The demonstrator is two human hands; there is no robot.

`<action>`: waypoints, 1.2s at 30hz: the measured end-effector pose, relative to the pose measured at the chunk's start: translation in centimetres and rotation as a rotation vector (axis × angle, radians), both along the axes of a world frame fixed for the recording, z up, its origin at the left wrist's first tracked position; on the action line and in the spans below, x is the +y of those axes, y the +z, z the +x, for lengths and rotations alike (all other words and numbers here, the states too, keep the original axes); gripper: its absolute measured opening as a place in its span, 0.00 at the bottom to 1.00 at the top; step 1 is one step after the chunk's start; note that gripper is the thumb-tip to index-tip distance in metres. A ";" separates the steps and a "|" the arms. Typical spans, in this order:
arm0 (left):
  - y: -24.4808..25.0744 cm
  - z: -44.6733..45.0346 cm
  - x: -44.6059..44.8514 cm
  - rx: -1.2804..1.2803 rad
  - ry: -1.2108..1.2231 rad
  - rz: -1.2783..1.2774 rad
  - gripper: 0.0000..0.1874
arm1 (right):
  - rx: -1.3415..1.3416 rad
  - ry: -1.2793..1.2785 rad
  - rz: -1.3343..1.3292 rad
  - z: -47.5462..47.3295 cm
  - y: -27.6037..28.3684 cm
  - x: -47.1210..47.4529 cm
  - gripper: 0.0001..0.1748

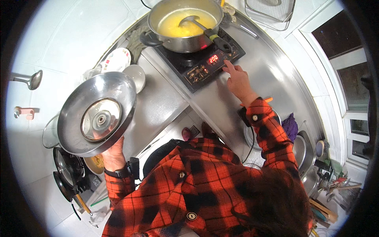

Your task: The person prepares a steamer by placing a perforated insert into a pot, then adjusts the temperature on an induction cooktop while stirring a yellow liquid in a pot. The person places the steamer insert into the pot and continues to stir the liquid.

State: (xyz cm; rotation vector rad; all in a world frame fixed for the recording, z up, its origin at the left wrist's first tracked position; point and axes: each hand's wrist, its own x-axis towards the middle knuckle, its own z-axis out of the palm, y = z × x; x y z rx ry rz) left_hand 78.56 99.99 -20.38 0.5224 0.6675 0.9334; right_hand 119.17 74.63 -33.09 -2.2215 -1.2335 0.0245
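My left hand (114, 155) holds a large metal pot lid (69, 130) from beneath, tilted, with a round glass centre; most of the fingers are hidden under it. My right hand (235, 78) has a finger stretched to the control panel of a black induction cooker (204, 68), whose red display is lit. On the cooker stands a steel pot (189, 44) with yellow liquid (174, 28) inside. A ladle (204, 28) with a black handle lies in the liquid and over the pot's rim.
Left of the cooker are a white bowl (137, 77), a patterned plate (118, 60) and a crumpled cloth (136, 43). Black pans (66, 169) stand at the lower left. A sink (308, 160) and a purple cloth (290, 127) are at the right. A wire basket (269, 13) sits at the top.
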 end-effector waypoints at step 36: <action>1.6 5.1 -2.5 0.060 -0.319 0.065 0.12 | 0.081 -0.022 0.058 -5.0 8.2 -6.4 0.40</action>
